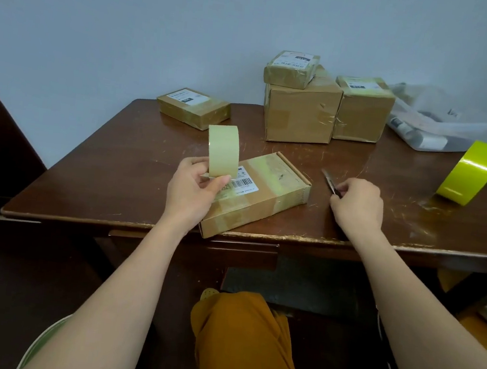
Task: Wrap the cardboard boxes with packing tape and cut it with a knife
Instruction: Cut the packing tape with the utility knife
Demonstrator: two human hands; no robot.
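A roll of packing tape (222, 151) is gripped upright by the left hand (194, 192) over the near cardboard box (257, 196) at the table's (109, 175) near edge. Just right of the box, the knife (329, 184) is pinched by the right hand's (358, 208) curled fingers.

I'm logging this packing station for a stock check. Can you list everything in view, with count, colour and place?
Flat brown cardboard box with barcode label: one, near table edge, under the left hand.
Other taped brown cardboard boxes: four, at the back; one flat box far left, one small box stacked on a large box, one beside it.
Pale beige packing tape roll: one, upright above the near box.
Metal-bladed knife: one, on the table by the right hand.
Bright yellow tape roll: one, right edge.
Clear plastic bin: one, back right.
Dark brown wooden table: one.
Left hand: pinches the beige roll.
Right hand: grips the knife.
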